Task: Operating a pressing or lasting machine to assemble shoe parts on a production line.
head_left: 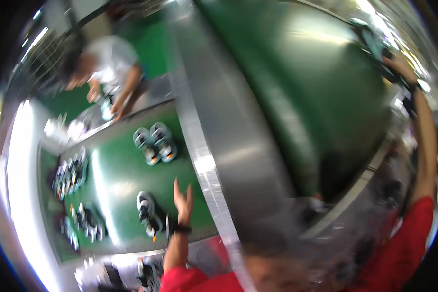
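My left hand is raised over the green belt on the left, thumb and fingers apart, holding nothing. Just left of it a single white-and-black sneaker lies on the belt, apart from the hand. Far out to the right, my right hand grips a teal-and-dark shoe above the broad green surface. Motion smears that shoe, so its details are lost. A pair of teal-and-white sneakers stands farther back on the left belt.
Rows of sneakers line the left belt's far side, with more sneakers nearer. A wide metal ledge separates the left belt from the broad green surface. A co-worker in white handles a shoe at the back left.
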A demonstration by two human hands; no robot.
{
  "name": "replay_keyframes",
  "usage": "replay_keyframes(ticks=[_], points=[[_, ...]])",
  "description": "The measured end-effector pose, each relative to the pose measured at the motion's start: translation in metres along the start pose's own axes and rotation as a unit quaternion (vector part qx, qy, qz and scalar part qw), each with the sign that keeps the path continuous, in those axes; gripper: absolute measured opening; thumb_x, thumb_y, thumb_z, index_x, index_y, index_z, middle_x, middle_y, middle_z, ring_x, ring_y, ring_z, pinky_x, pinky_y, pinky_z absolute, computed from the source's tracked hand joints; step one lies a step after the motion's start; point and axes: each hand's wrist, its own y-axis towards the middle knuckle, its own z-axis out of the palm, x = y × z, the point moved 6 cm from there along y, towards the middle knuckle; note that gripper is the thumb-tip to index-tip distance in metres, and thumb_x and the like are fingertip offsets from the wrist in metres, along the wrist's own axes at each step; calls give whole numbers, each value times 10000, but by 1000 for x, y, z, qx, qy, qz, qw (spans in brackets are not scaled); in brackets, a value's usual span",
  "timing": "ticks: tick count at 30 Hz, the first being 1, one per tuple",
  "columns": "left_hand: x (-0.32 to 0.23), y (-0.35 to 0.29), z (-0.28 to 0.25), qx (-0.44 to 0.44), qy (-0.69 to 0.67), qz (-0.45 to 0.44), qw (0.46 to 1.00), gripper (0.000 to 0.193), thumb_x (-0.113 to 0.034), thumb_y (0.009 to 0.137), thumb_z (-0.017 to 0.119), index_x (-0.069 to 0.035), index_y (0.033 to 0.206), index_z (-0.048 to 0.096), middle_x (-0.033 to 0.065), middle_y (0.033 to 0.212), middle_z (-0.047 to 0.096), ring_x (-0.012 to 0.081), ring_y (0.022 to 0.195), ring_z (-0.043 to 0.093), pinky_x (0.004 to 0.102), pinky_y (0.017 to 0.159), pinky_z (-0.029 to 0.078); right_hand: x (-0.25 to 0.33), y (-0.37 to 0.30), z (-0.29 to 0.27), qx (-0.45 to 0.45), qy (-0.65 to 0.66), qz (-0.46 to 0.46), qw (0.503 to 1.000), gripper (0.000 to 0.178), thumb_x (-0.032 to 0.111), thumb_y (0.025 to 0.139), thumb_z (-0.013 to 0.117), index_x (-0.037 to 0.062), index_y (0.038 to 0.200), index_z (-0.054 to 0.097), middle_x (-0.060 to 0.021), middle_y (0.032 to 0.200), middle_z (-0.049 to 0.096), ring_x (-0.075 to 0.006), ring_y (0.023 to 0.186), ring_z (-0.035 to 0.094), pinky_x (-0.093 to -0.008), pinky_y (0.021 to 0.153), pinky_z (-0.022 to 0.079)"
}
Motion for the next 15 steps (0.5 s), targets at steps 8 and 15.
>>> replay_keyframes(ticks=[8,15], points=[[-159,-223,48,337,-194,28,921,327,-166,968,595,74,1189,613,143,1152,663,176,1054,613,313,912,493,148,-121,-49,-279,-165,-102,940,680,404,703,763,52,1255,578,-196,769,666,-370,756,627,-458,725,509],[-396,-277,50,594,-460,78,655,719,-520,968,480,-3,1450,352,224,1388,488,415,1230,518,518,1058,398,151,-405,-113,-429,-56,-132,892,950,368,603,880,69,1402,460,-82,1028,626,-237,992,551,-391,864,433]])
